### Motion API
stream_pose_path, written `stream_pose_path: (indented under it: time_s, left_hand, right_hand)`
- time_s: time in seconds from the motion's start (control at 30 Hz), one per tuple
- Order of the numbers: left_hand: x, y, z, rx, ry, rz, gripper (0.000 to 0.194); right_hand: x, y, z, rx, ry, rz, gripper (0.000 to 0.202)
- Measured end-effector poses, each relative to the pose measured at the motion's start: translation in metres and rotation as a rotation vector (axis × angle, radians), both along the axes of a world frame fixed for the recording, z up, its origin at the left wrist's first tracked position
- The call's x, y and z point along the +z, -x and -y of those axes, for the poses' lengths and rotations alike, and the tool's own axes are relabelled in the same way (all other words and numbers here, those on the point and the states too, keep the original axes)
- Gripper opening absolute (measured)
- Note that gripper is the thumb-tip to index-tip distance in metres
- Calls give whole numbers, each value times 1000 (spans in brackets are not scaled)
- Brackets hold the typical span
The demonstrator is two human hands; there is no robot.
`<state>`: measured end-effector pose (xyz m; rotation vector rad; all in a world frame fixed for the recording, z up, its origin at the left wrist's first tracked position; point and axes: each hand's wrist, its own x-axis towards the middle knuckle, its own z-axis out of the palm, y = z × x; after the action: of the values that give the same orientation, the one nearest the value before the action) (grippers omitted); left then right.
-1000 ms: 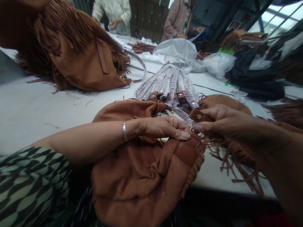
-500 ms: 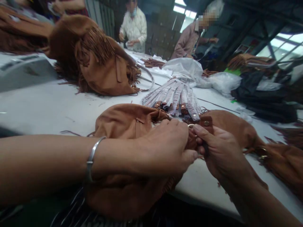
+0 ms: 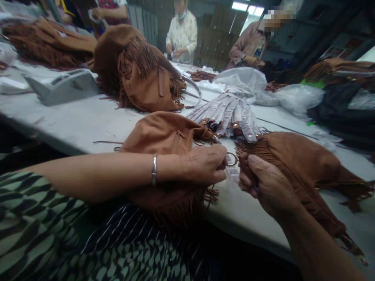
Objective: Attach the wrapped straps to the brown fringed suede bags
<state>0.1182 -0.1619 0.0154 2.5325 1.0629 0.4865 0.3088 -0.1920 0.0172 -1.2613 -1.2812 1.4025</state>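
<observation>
My left hand (image 3: pixel 203 164) is closed at the edge of a brown suede bag (image 3: pixel 159 134), pinching a metal ring (image 3: pixel 231 165) that sticks out past its fingertips. What joins the ring to the bag is hidden behind the fingers. To its right, my right hand (image 3: pixel 268 185) is closed around the end of a brown leather strap (image 3: pixel 245 160), which comes up close to the ring. Fringe (image 3: pixel 212 194) hangs from the bag below my left wrist. A second fringed suede bag (image 3: pixel 301 156) lies just beyond my right hand.
Plastic-wrapped straps (image 3: pixel 231 113) fan out behind my hands. Farther back stands another fringed bag (image 3: pixel 140 74), with a grey tape dispenser (image 3: pixel 70 88) at its left. Clear plastic bags (image 3: pixel 300 99) lie at the right. Co-workers stand across the table (image 3: pixel 114 128).
My hands have drawn slightly apart, so the ring now shows between them. The strap end in my right hand has turned and dropped lower. The camera view has shifted left.
</observation>
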Motion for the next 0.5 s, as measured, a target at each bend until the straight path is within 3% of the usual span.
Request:
stream_pose_path:
  time_s: [0.1, 0.17, 0.3, 0.4, 0.5]
  left_hand:
    - [0, 8, -16, -106, 30, 38, 16]
    - [-6, 10, -19, -107, 89, 43, 17]
    - [-17, 11, -20, -13, 134, 64, 33]
    - [-20, 14, -26, 69, 178, 85, 26]
    - [-20, 17, -33, 70, 236, 134, 26]
  right_hand:
    - [0, -13, -16, -11, 35, 8, 32]
    - [-1, -14, -27, -30, 16, 36, 34]
    - [-6, -3, -44, 7, -11, 95, 35]
    - [-10, 9, -50, 60, -10, 150, 37]
    - [-15, 16, -56, 65, 2, 191, 39]
